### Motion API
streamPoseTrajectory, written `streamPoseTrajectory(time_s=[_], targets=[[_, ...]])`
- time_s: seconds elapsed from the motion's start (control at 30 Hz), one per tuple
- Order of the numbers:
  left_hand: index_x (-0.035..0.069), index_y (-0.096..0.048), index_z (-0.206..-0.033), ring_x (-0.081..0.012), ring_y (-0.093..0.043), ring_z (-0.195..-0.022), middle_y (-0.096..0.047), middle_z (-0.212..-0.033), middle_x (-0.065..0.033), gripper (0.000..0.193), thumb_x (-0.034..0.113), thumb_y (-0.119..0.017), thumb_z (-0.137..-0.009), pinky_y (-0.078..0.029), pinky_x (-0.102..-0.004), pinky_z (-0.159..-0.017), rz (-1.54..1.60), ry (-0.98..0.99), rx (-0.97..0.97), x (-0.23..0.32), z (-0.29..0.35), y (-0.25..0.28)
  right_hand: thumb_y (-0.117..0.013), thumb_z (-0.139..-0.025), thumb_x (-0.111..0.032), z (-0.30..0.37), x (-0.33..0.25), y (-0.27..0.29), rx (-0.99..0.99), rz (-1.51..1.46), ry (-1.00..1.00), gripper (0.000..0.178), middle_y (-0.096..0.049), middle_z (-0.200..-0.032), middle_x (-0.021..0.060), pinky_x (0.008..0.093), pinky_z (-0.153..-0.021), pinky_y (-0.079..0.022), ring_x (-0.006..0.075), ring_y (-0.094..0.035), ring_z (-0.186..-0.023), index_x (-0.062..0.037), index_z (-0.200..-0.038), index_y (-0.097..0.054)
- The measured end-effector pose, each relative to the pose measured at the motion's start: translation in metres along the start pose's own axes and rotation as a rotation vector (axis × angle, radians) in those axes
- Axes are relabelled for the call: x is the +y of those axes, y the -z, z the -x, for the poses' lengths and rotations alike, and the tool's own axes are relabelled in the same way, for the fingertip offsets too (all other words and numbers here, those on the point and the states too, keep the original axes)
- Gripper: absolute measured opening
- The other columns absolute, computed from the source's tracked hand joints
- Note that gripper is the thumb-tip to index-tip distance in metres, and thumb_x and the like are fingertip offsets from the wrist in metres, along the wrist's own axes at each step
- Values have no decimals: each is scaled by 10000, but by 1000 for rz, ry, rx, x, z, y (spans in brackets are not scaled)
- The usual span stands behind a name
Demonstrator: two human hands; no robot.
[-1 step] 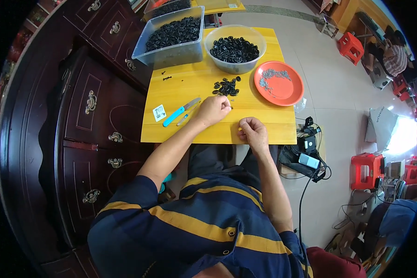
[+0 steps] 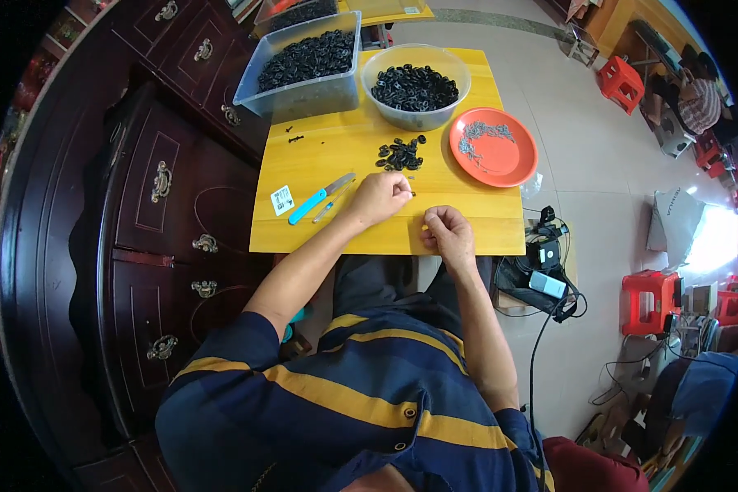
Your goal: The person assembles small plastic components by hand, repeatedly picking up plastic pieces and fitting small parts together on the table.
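Left hand (image 2: 385, 198) lower, piece (image 2: 413, 194) axis unclear

Your bare left forearm (image 2: 312, 261) slants forward and inward, and your left wrist (image 2: 354, 220) bends slightly to the right. Your bare left hand (image 2: 384, 198) is back-up, fingers curled under; its fingertips are too small to make out. Your bare right forearm (image 2: 489, 336) reaches forward, leaning left. Your bare right hand (image 2: 448, 234), nearer your torso, curls loosely, thumb laid against the bent index finger. The hands sit near each other, apart.
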State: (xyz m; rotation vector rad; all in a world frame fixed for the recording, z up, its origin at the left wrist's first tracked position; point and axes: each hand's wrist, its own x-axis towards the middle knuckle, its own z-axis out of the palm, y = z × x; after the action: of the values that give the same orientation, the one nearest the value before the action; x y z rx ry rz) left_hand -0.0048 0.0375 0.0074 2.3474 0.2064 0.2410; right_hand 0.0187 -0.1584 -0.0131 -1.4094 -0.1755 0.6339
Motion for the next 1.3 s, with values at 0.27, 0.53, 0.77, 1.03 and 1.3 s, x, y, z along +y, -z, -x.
streamPoseTrajectory(time_s=[0.27, 0.53, 0.77, 1.03, 1.3], targets=[[9, -667, -890, -56, -588, -749, -647, -808, 20, 76, 79, -648, -865, -503, -244, -693, 447, 79, -200, 24, 16, -19, -594, -968, -151, 3, -2, 1, 14, -146, 49, 131, -624, -871, 7, 210, -582, -489, 73, -588, -676, -42, -1041, -582], [43, -703, -886, -221, -683, -734, -690, -812, -111, 143, 131, -690, -774, -538, -329, -685, -57, -68, 29, 22, -18, -1, -603, -949, -133, -4, -2, 14, 141, -96, 152, 103, -619, -783, -4, 210, -582, -473, 63, -591, -672, -39, -921, -574], [85, -717, -857, -313, -676, -800, -695, -851, -124, 137, 180, -631, -807, -538, -423, -718, -328, -78, 40, 4, -47, -2, -577, -964, -104, -10, 2, 18, 125, 19, 154, 78, -644, -833, 20, 201, -566, -470, 61, -569, -631, -43, -927, -546], [99, -721, -844, -316, -673, -781, -693, -838, -124, 135, 193, -631, -809, -537, -416, -702, -322, -15, 1, 11, -62, -3, -591, -961, -114, -11, 2, 23, 110, 21, 158, 86, -631, -815, 11, 199, -570, -472, 62, -569, -637, -41, -927, -559], [89, -687, -794, -329, -664, -764, -689, -820, -129, 123, 195, -626, -786, -527, -451, -681, -445, -64, -29, 15, -70, -11, -595, -961, -113, -10, 0, 22, 99, -50, 136, 70, -630, -816, 0, 196, -572, -472, 59, -574, -648, -53, -938, -569]])
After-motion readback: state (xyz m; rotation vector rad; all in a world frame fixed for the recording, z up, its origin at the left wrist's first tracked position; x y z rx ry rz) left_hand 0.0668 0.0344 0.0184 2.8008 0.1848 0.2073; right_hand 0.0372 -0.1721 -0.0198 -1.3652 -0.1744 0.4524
